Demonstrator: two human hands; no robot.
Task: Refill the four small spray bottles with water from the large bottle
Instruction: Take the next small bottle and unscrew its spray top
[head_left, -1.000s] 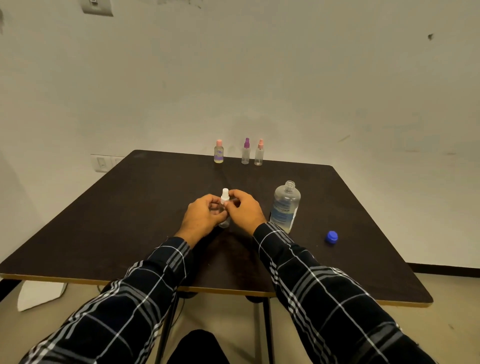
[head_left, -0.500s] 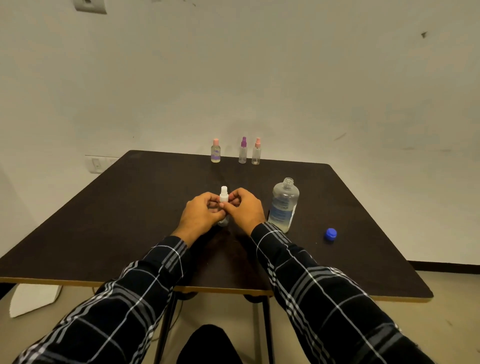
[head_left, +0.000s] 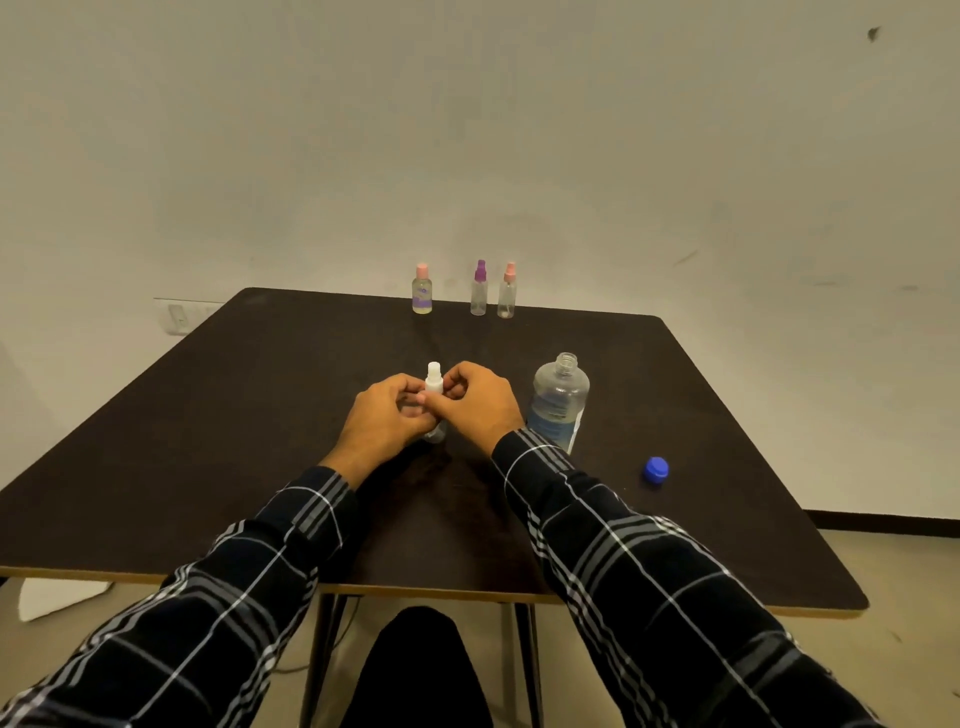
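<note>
Two hands meet over the dark counter (head_left: 208, 441). The left hand (head_left: 387, 415) and the right hand (head_left: 480, 402) each keep a tight grip on one white-top spray bottle (head_left: 434, 378), which stands up straight. From it, one blue cap (head_left: 655, 470) lies at 4 o'clock. One big bottle (head_left: 558, 402), open on top, stands at 3 o'clock. Far back at 12 o'clock stand three more in a row: a pink-top bottle (head_left: 422, 291), a purple-top bottle (head_left: 479, 291) and a second pink-top bottle (head_left: 507, 293).

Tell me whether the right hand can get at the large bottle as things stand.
Probably yes: the large bottle stands right beside the right hand with nothing between them, though that hand now pinches the white-capped spray bottle.
</note>
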